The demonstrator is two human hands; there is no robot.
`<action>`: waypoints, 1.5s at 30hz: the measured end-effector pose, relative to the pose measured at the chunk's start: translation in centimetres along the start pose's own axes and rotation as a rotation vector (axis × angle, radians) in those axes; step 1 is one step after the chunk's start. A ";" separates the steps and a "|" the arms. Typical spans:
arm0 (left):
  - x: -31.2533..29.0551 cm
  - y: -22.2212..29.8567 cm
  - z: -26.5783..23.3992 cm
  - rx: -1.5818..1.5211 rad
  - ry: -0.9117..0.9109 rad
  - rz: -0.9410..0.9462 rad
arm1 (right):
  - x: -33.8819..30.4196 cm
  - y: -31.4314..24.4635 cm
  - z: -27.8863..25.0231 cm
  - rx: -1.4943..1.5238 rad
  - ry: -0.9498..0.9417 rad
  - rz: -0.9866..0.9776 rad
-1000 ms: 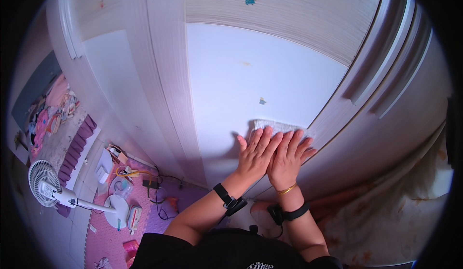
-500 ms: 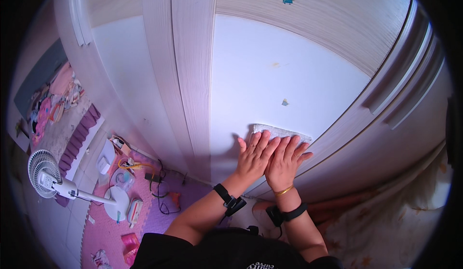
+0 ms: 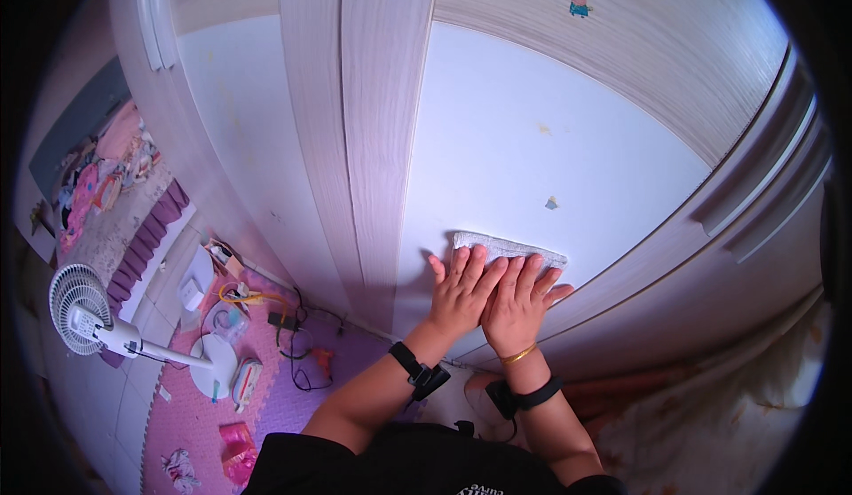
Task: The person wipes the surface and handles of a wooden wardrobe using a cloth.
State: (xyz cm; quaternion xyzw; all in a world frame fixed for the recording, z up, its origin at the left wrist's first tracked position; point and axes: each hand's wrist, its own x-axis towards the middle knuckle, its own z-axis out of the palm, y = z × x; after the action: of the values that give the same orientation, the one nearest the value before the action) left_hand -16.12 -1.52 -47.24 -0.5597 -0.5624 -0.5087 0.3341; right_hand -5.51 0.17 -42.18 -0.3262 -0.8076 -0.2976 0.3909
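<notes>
My left hand [image 3: 459,291] and my right hand [image 3: 516,304] lie side by side, flat on a folded grey-white cloth [image 3: 506,247]. They press it against the white panel [image 3: 497,131] of a wardrobe door. Fingers of both hands are stretched out, with the left thumb spread away. Only the cloth's upper strip shows; the hands cover the rest. Above it on the panel are a small torn sticker remnant [image 3: 552,203] and a faint yellowish mark [image 3: 544,129]. A cartoon sticker [image 3: 579,3] is on the wood-grain section higher up.
Long door handles [image 3: 763,175] run along the right. At lower left a white fan [image 3: 80,308] stands on pink and purple foam mats [image 3: 191,415], among cables [image 3: 297,348] and small clutter. Farther left, a bed [image 3: 133,184] holds heaped clothes. Draped fabric [image 3: 728,406] hangs at lower right.
Both hands and the cloth have slid left and slightly up across the panel. My view has shifted a little, so the door appears farther right.
</notes>
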 end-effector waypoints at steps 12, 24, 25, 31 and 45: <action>3.5 -1.7 -2.5 0.075 -0.052 -0.002 | 3.3 -2.0 -0.2 0.028 0.053 0.067; 0.9 -3.2 -3.2 0.039 -0.132 -0.094 | 2.6 -4.2 0.8 -0.017 -0.020 -0.032; 1.8 -3.8 -3.5 0.010 -0.103 -0.122 | 3.8 -4.7 0.2 -0.003 -0.046 -0.032; 2.8 -5.1 -3.5 0.059 -0.016 -0.052 | 4.7 -5.4 0.6 0.006 0.013 -0.020; 1.2 -7.0 -4.9 0.065 -0.095 -0.113 | 4.5 -7.9 2.2 -0.003 -0.033 -0.064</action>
State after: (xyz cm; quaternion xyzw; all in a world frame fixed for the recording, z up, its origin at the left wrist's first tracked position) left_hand -24.06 -4.77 -46.26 -0.5394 -0.6246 -0.4810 0.2957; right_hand -14.58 -1.73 -41.40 -0.3055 -0.8237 -0.3056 0.3672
